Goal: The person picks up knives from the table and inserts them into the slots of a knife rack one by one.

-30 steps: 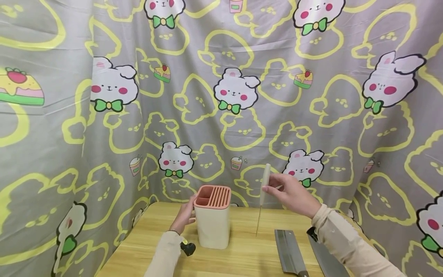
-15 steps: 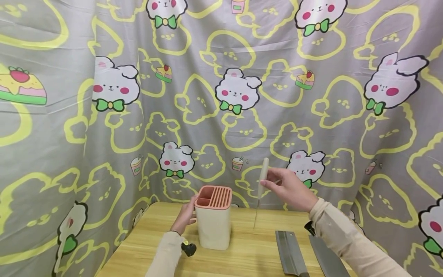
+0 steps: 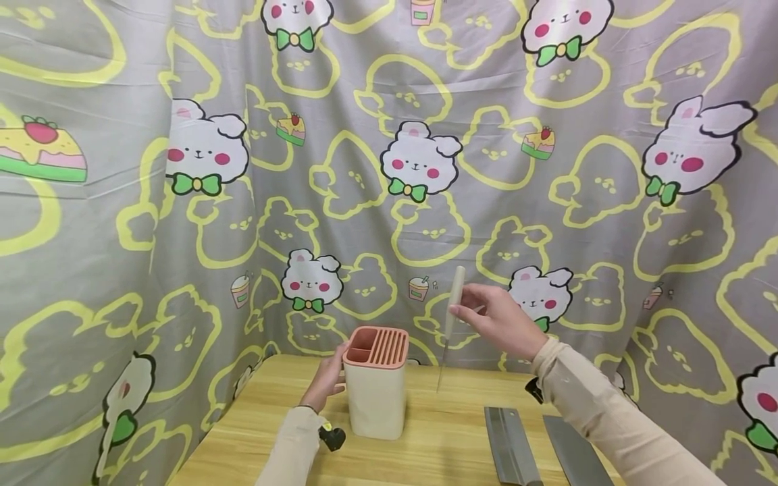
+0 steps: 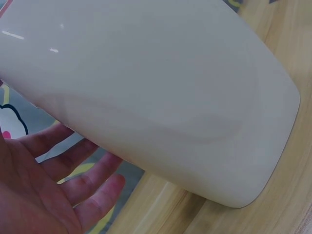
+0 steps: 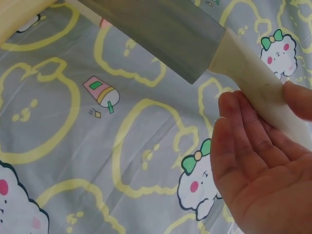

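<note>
A cream knife holder (image 3: 375,401) with a coral slotted top stands upright on the wooden table. Straight, slightly spread fingers of my left hand (image 3: 325,378) touch its left side; in the left wrist view that hand (image 4: 58,180) lies against the holder's pale wall (image 4: 161,87). Right of the holder, my right hand (image 3: 501,317) pinches the cream handle of a kitchen knife (image 3: 454,297) between thumb and fingers. The knife points down, seen nearly edge-on, its tip above the table. The right wrist view shows its broad blade (image 5: 165,39) and the gripping hand (image 5: 263,161).
Two more broad-bladed knives lie at the table's right: a cleaver (image 3: 510,445) and another grey blade (image 3: 577,452) partly under the right sleeve. A patterned curtain (image 3: 346,223) hangs behind and beside the wooden table (image 3: 444,432).
My right hand has lifted the knife a little and carried it leftward, nearer the holder. The left hand and the holder have stayed in place.
</note>
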Motion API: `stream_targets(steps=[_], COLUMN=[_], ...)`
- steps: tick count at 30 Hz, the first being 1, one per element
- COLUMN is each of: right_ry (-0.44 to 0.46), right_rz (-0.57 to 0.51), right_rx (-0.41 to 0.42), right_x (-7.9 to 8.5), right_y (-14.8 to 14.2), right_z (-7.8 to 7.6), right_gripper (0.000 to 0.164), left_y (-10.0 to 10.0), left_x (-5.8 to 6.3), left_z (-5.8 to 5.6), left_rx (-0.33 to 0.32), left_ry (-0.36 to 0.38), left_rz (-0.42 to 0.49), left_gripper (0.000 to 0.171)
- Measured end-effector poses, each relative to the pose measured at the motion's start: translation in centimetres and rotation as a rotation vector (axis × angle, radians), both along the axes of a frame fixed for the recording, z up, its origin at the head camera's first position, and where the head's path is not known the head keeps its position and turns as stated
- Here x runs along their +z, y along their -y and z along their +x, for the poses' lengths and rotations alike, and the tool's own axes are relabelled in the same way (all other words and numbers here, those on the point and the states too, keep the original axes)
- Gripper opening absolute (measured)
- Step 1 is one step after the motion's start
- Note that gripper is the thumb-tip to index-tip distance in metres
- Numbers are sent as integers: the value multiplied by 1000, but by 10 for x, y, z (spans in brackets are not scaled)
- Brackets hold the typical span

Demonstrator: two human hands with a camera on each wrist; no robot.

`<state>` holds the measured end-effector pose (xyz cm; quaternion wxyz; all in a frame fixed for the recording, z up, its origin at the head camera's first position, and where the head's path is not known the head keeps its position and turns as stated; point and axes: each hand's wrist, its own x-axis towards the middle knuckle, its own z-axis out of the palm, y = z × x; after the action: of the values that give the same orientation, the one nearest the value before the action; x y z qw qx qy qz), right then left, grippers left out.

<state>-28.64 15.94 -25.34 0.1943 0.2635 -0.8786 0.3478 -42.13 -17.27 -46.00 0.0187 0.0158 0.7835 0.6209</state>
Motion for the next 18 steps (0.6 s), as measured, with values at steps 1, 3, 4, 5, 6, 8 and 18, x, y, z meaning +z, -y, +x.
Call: stream_targets(steps=[1, 3, 4, 5, 6, 8, 18], right_ry=[-1, -4, -9, -14, -19, -29, -26], right_rz=[-2, -8, -12, -16, -18, -23, -3], right_rx=[1, 7, 15, 21, 24, 33, 29], right_x=[1, 3, 4, 5, 6, 7, 19], right_y=[1, 3, 5, 6, 7, 9, 17], right_z=[0, -2, -3, -4, -6, -8, -14], right_gripper=[15, 14, 14, 13, 13, 13, 12], left_y=[0, 0, 1, 1, 1, 1, 1], left_x=[0, 1, 1, 0, 0, 0, -2], left_z=[0, 0, 0, 0, 0, 0, 2], left_rx=[-5, -13, -16, -16, -17, -18, -3], left_ry=[-3, -10, -11, -12, -13, -12, -18], left_rz=[-2, -5, -5, -7, -8, -5, 6], left_gripper=[88, 90, 91, 93, 94, 95, 86])
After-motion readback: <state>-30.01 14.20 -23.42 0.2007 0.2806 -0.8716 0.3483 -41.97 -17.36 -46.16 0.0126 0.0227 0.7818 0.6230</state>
